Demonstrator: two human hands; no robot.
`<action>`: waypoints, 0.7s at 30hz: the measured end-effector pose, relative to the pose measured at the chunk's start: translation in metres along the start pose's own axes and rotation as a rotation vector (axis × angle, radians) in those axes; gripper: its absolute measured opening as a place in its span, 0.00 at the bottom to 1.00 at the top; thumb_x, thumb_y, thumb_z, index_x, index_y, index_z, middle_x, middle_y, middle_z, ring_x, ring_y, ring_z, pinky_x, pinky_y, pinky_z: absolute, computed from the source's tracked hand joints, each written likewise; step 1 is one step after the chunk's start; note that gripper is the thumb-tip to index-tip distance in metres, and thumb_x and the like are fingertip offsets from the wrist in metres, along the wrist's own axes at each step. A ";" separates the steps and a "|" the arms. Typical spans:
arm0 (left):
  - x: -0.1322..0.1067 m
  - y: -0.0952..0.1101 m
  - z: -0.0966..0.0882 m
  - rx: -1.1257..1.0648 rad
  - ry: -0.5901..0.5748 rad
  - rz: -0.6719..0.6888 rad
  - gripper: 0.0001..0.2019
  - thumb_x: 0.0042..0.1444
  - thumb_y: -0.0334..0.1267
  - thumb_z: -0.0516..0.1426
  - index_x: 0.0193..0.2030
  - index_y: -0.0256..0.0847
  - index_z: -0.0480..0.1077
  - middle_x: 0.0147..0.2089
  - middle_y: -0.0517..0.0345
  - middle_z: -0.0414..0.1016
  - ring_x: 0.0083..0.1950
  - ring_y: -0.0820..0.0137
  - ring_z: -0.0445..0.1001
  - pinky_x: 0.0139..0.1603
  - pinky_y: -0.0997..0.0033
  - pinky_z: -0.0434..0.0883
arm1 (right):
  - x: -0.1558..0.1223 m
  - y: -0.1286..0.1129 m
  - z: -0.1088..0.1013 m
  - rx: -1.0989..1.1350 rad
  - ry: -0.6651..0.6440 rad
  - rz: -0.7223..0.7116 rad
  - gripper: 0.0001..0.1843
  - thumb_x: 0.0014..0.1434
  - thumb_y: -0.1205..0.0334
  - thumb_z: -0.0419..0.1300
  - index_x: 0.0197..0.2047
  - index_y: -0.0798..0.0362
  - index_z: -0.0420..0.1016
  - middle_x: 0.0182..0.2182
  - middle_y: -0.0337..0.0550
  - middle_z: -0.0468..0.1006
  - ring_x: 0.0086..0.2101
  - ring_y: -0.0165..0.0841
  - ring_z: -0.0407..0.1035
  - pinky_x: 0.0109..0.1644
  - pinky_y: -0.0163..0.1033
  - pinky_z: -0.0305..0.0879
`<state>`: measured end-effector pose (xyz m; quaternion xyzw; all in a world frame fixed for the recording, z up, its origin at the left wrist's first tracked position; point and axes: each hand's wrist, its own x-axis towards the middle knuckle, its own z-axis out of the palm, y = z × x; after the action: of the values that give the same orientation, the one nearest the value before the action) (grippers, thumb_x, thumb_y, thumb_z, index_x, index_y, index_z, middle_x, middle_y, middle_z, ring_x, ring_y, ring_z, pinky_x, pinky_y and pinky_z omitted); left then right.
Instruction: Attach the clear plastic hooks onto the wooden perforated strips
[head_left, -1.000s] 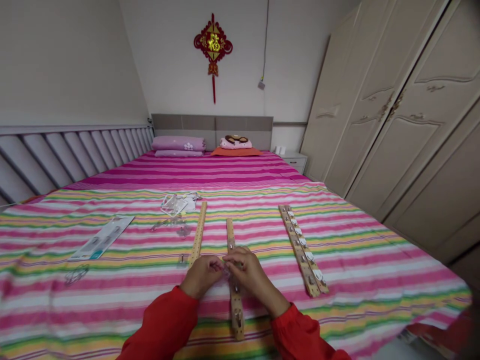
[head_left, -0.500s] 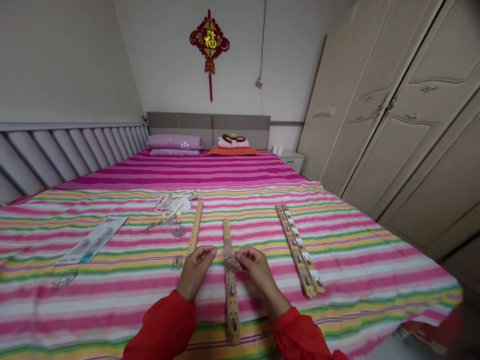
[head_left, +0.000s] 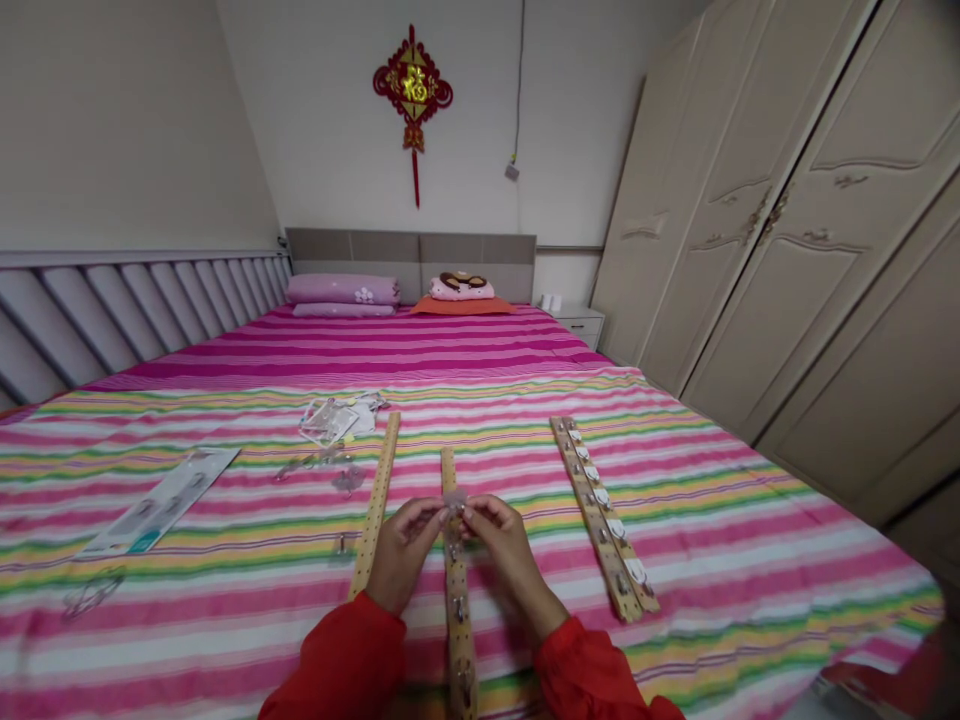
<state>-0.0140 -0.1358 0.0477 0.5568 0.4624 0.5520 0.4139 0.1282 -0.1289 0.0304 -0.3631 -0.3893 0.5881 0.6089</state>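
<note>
Together, both hands point(head_left: 456, 535) on clear hook point(head_left: 454, 499).

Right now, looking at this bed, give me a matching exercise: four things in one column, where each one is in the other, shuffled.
Things:
1. small clear piece
2. wooden strip with white hooks
3. long flat packet
4. purple pillow

Places:
A. far left on the bedspread
B. at the headboard
C. pinched between both hands
D. right of the hands

Pairs: 1-C, 2-D, 3-A, 4-B
</note>
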 end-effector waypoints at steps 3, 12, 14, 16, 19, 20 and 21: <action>0.008 0.002 -0.003 0.085 0.014 0.101 0.11 0.46 0.45 0.61 0.33 0.40 0.76 0.37 0.53 0.77 0.41 0.65 0.74 0.44 0.68 0.71 | 0.007 -0.005 -0.004 -0.072 -0.035 -0.067 0.15 0.39 0.52 0.71 0.27 0.53 0.78 0.20 0.38 0.77 0.22 0.30 0.69 0.29 0.36 0.68; 0.054 -0.016 0.001 -0.048 -0.020 -0.148 0.17 0.38 0.49 0.63 0.30 0.36 0.74 0.29 0.55 0.78 0.33 0.68 0.74 0.37 0.69 0.71 | 0.050 0.009 -0.005 -0.088 0.002 -0.028 0.15 0.38 0.55 0.69 0.28 0.54 0.75 0.17 0.36 0.75 0.18 0.28 0.67 0.24 0.34 0.65; 0.065 -0.022 0.004 -0.077 0.011 -0.188 0.18 0.34 0.48 0.64 0.28 0.36 0.73 0.25 0.58 0.76 0.29 0.71 0.72 0.34 0.70 0.70 | 0.063 0.013 -0.005 -0.098 0.026 -0.017 0.14 0.37 0.56 0.68 0.26 0.55 0.74 0.16 0.35 0.74 0.17 0.28 0.67 0.23 0.33 0.63; 0.074 -0.030 0.007 -0.103 0.054 -0.219 0.19 0.31 0.47 0.66 0.27 0.36 0.71 0.22 0.60 0.73 0.26 0.72 0.71 0.32 0.71 0.69 | 0.075 0.018 -0.006 -0.123 0.039 -0.004 0.12 0.37 0.56 0.67 0.23 0.55 0.73 0.15 0.35 0.73 0.16 0.28 0.66 0.22 0.33 0.63; 0.083 -0.044 0.009 -0.108 0.102 -0.242 0.17 0.29 0.45 0.66 0.25 0.36 0.70 0.21 0.61 0.73 0.25 0.73 0.71 0.31 0.72 0.68 | 0.086 0.029 -0.008 -0.159 0.068 -0.004 0.11 0.37 0.57 0.66 0.21 0.55 0.72 0.13 0.34 0.71 0.16 0.27 0.64 0.22 0.33 0.62; 0.085 -0.048 0.010 -0.101 0.116 -0.248 0.16 0.29 0.45 0.65 0.24 0.36 0.70 0.21 0.61 0.73 0.25 0.73 0.71 0.31 0.72 0.68 | 0.089 0.032 -0.008 -0.166 0.077 -0.005 0.11 0.37 0.57 0.66 0.20 0.55 0.72 0.13 0.33 0.71 0.15 0.27 0.64 0.22 0.33 0.61; 0.086 -0.052 0.011 -0.095 0.129 -0.254 0.16 0.29 0.44 0.65 0.24 0.37 0.70 0.21 0.61 0.73 0.25 0.72 0.71 0.31 0.72 0.67 | 0.091 0.036 -0.009 -0.170 0.085 -0.005 0.11 0.37 0.57 0.66 0.20 0.55 0.72 0.12 0.33 0.70 0.15 0.27 0.63 0.21 0.33 0.60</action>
<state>-0.0094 -0.0394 0.0171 0.4370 0.5281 0.5513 0.4756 0.1212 -0.0363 -0.0018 -0.4370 -0.4127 0.5355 0.5933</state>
